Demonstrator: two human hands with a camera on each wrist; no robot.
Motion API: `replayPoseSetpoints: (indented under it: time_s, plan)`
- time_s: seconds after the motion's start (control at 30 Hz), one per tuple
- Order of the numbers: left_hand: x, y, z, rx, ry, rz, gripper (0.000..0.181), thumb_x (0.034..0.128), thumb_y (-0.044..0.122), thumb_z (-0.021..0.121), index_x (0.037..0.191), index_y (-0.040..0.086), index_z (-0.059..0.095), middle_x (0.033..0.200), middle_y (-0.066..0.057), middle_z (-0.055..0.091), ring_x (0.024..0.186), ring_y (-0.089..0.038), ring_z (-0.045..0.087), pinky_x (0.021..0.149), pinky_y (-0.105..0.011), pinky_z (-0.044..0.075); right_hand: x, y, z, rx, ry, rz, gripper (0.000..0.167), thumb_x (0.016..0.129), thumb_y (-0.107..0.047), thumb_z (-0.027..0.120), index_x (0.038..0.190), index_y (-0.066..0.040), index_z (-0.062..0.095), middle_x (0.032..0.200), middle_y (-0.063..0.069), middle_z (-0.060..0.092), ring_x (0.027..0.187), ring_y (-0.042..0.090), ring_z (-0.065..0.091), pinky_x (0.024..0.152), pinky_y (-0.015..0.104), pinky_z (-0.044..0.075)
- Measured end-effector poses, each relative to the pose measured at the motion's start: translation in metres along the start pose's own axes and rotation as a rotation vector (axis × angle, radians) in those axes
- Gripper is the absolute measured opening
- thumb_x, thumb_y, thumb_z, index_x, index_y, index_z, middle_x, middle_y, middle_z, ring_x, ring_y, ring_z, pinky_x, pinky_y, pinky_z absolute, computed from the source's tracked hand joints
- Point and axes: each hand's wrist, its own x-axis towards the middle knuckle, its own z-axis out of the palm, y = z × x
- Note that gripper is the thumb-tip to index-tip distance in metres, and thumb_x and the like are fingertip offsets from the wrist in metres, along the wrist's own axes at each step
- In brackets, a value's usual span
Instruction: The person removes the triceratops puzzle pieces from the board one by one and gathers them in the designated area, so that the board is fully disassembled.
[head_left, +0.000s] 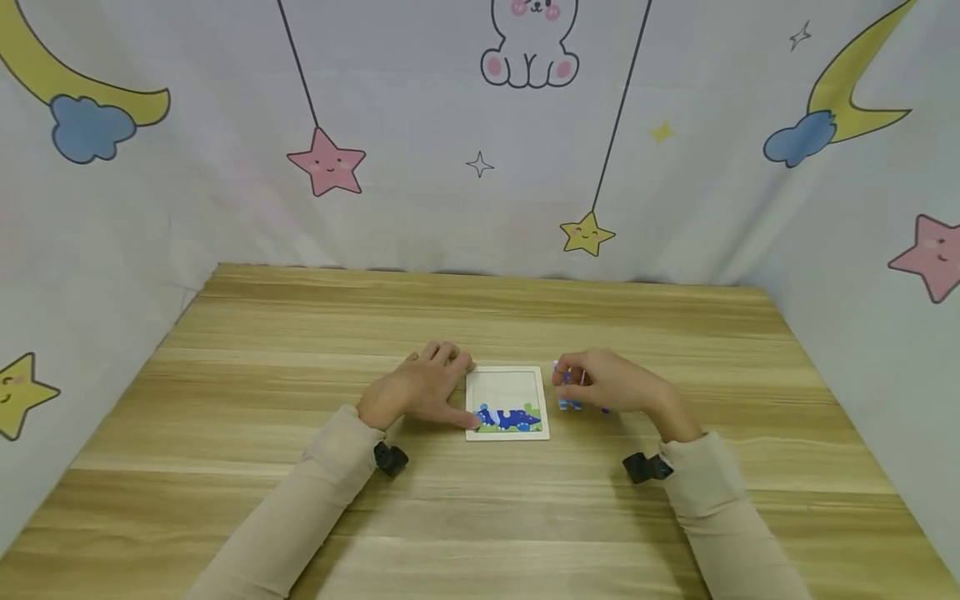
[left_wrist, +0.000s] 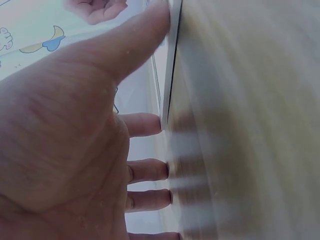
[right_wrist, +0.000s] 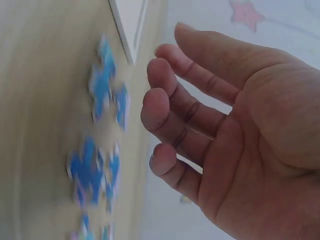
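A white puzzle board (head_left: 504, 387) lies on the table, with blue and green pieces (head_left: 510, 418) fitted along its near edge. My left hand (head_left: 420, 392) rests at the board's left side, thumb on the near left corner and fingers spread by the far left one; the left wrist view shows the thumb over the board's edge (left_wrist: 172, 65). Right of the board, my right hand (head_left: 618, 385) hovers over loose blue pieces (head_left: 572, 405). In the right wrist view its fingers (right_wrist: 156, 107) are loosely bent with nothing between them, and several loose pieces (right_wrist: 90, 170) lie beneath, blurred.
The wooden table (head_left: 495, 517) stretches around the board on all sides. A white curtain (head_left: 420, 225) printed with stars, moons and clouds stands behind the table and along both its sides.
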Motion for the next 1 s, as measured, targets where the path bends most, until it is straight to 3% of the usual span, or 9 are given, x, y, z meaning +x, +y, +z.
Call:
replayPoseSetpoints:
  time_s: [0.2,0.47,0.7,0.9,1.0]
  plan:
    - [-0.001,-0.001,0.001,0.013,-0.006,0.019,0.095,0.0781,0.070,0.071,0.146,0.012,0.039,0.145,-0.017,0.037,0.130,-0.036,0.036,0.104,-0.057,0.038,0.018,-0.022,0.030,0.035,-0.090,-0.084,0.019,0.098,-0.015,0.065,0.115,-0.006,0.063,0.078,-0.005,0.060,0.065,0.009,0.052,0.061,0.025,0.044]
    - [-0.002,-0.002,0.001,0.016,0.015,0.035,0.095,0.0773,0.069,0.073,0.145,0.010,0.040,0.143,-0.018,0.039,0.129,-0.038,0.037,0.102,-0.058,0.039,0.037,-0.040,0.061,-0.007,-0.057,-0.142,0.041,0.095,-0.019,0.071,0.129,-0.004,0.056,0.069,-0.010,0.054,0.058,0.002,0.046,0.059,0.021,0.038]
    - [-0.002,-0.002,0.000,0.026,0.012,0.033,0.095,0.0769,0.070,0.073,0.144,0.011,0.040,0.141,-0.016,0.039,0.129,-0.036,0.038,0.102,-0.058,0.040,0.040,-0.047,0.071,-0.010,-0.008,-0.082,0.035,0.092,-0.019,0.074,0.121,-0.010,0.057,0.067,-0.009,0.051,0.057,0.003,0.044,0.058,0.023,0.037]
    - [-0.001,-0.001,0.000,0.034,0.012,0.030,0.095,0.0772,0.070,0.072,0.144,0.011,0.040,0.142,-0.017,0.039,0.129,-0.036,0.037,0.102,-0.058,0.040,0.041,-0.041,0.073,0.079,0.019,-0.113,0.032,0.094,-0.014,0.072,0.116,-0.013,0.048,0.067,-0.007,0.046,0.055,0.004,0.038,0.057,0.023,0.033]
    - [-0.003,0.000,-0.001,0.035,0.012,0.027,0.095,0.0770,0.070,0.073,0.144,0.010,0.040,0.143,-0.017,0.039,0.129,-0.036,0.037,0.102,-0.057,0.040,0.042,-0.040,0.074,0.123,0.026,-0.121,0.021,0.098,-0.012,0.066,0.109,-0.014,0.048,0.066,-0.007,0.046,0.054,0.004,0.038,0.056,0.022,0.032]
